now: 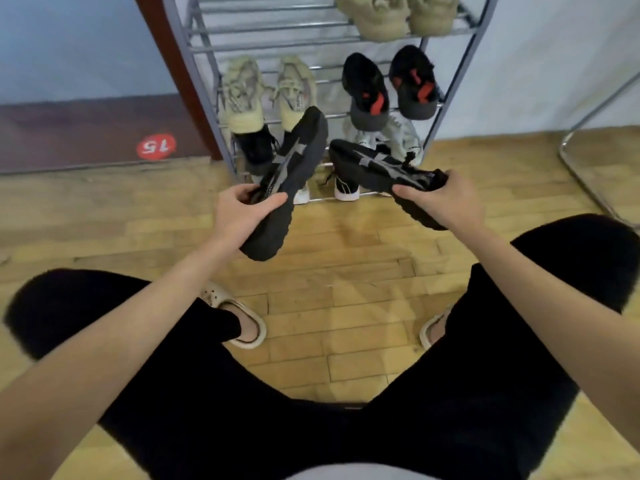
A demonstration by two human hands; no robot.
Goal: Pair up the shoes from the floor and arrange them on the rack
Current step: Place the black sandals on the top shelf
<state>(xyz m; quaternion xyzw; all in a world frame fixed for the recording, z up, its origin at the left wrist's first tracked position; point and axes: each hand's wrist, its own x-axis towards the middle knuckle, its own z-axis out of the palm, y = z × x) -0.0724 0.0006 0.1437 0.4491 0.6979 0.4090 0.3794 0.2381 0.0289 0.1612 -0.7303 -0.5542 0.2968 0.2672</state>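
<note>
1. Black trousers (311, 427) fill the nearest part of the view, knees spread wide, with two bare forearms reaching forward over them.
2. Pale slip-on sandals are on the person's feet: one (239, 318) below the left forearm, the other (431, 329) partly hidden by the right leg.
3. Wooden floor (346, 271) of yellowish boards lies under the feet and under both hands.
4. The left hand (242, 211) grips a black shoe (287, 181) near its heel end, thumb curled over the top and fingers wrapped around the opening; the toe points up and away from the hand toward the rack.
5. The right hand (446, 202) grips a matching black shoe (384, 174) at its heel end, thumb pressed on top and fingers curled underneath; the toe points away to the left of that hand. The two shoes are held apart in the air, near each other.
6. Just beyond both hands stands a metal shoe rack (204, 88) with bar shelves.
7. Behind the held shoes, on the lowest shelf, sit dark shoes and pale ones, partly hidden.
8. Further up, a beige pair (266, 95) sits beyond the left hand and a black pair with red marks (391, 88) beyond the right hand.
9. Farthest, on the top visible shelf, rests another beige pair (398, 15).
10. Far left of the left hand, a red round sticker (156, 146) reads 15.
</note>
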